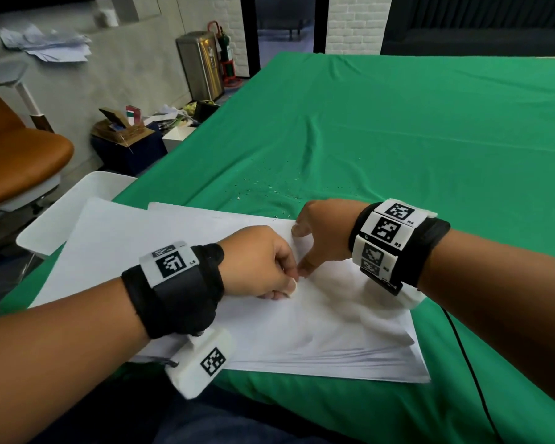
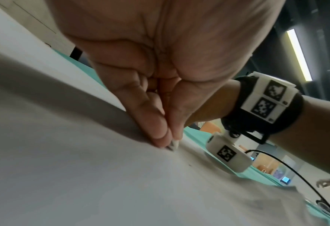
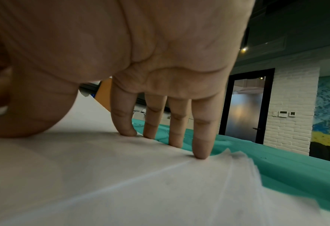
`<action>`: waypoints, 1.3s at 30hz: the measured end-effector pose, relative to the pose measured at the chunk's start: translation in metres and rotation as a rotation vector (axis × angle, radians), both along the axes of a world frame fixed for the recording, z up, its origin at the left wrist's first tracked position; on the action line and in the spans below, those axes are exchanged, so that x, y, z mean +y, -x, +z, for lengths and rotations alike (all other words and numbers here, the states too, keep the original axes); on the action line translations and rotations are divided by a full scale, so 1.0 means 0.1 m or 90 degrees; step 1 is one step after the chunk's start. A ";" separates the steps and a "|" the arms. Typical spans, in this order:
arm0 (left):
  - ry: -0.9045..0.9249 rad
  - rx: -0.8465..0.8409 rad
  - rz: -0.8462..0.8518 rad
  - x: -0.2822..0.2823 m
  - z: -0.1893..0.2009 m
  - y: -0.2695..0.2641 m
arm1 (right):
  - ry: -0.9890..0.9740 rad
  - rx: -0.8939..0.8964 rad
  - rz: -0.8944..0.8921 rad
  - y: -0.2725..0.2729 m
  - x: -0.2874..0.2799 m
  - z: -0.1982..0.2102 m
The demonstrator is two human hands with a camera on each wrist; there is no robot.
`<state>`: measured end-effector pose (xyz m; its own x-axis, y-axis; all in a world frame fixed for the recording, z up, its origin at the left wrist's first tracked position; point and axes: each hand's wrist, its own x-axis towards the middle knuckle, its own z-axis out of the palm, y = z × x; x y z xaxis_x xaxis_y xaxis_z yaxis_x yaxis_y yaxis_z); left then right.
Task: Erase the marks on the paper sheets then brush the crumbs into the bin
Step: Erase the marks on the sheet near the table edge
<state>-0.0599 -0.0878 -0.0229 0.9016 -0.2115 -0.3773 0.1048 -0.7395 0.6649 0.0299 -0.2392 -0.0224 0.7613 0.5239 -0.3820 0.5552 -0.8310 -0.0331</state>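
Observation:
A stack of white paper sheets (image 1: pixel 318 331) lies on the green cloth near the table's front edge. My left hand (image 1: pixel 263 264) pinches a small white eraser (image 1: pixel 293 288) and presses its tip on the top sheet; the eraser (image 2: pixel 173 145) pokes out below the fingertips in the left wrist view. My right hand (image 1: pixel 321 232) holds the sheets down at their far edge, its straight fingers (image 3: pixel 200 146) pressing on the paper (image 3: pixel 121 175). Eraser crumbs (image 1: pixel 269 184) are scattered on the cloth beyond the sheets. A white bin (image 1: pixel 74 206) sits off the table's left edge.
The green cloth (image 1: pixel 430 139) stretches far and right of the sheets. An orange chair (image 1: pixel 16 155) stands left of the bin. Boxes and clutter (image 1: pixel 132 136) sit on the floor by the wall. A black cable (image 1: pixel 471 363) runs over the cloth from my right wrist.

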 end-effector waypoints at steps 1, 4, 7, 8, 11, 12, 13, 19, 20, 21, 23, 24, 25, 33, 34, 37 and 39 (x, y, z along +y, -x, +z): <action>0.010 0.016 -0.007 0.00 -0.02 0.05 | 0.002 0.001 0.000 0.00 0.00 0.00; 0.014 0.079 -0.057 -0.01 -0.04 0.21 | 0.010 -0.002 0.005 0.00 0.00 0.00; 0.010 0.067 -0.022 0.03 0.02 0.13 | 0.015 0.001 0.005 0.01 0.01 0.04; 0.019 0.057 0.009 0.04 0.03 0.07 | 0.019 0.001 0.006 0.01 0.01 0.05; 0.045 0.052 0.049 0.05 0.04 -0.03 | 0.013 -0.002 0.010 0.02 0.01 0.06; 0.048 0.054 0.044 0.05 0.02 -0.04 | 0.010 -0.004 0.009 0.03 0.00 0.06; 0.049 0.054 0.038 0.05 0.00 -0.04 | 0.007 -0.005 0.008 0.03 0.00 0.06; 0.043 0.111 -0.051 0.01 -0.06 0.19 | 0.027 0.000 0.012 0.05 0.01 0.08; 0.033 0.121 -0.076 0.00 -0.05 0.21 | 0.030 0.002 0.013 0.05 0.01 0.08; 0.025 0.122 -0.087 -0.01 -0.03 0.19 | 0.029 0.002 0.013 0.05 0.01 0.08; 0.028 0.089 -0.057 -0.03 0.00 0.10 | 0.020 0.000 0.013 0.05 0.00 0.07; 0.035 0.067 -0.027 -0.04 0.01 0.04 | 0.012 -0.004 0.011 0.05 0.00 0.06; 0.042 0.049 -0.004 -0.05 0.01 0.00 | 0.005 -0.009 0.010 0.05 -0.01 0.05; 0.000 0.086 -0.119 -0.12 -0.03 0.19 | 0.027 0.000 0.021 0.02 0.00 0.03; -0.003 0.094 -0.127 -0.13 -0.01 0.18 | 0.029 0.000 0.023 0.02 0.00 0.03; 0.023 0.083 -0.080 -0.14 0.02 0.05 | 0.010 -0.013 0.025 0.02 -0.03 -0.01; 0.035 0.070 -0.057 -0.14 0.02 0.01 | -0.004 -0.019 0.020 0.03 -0.04 -0.03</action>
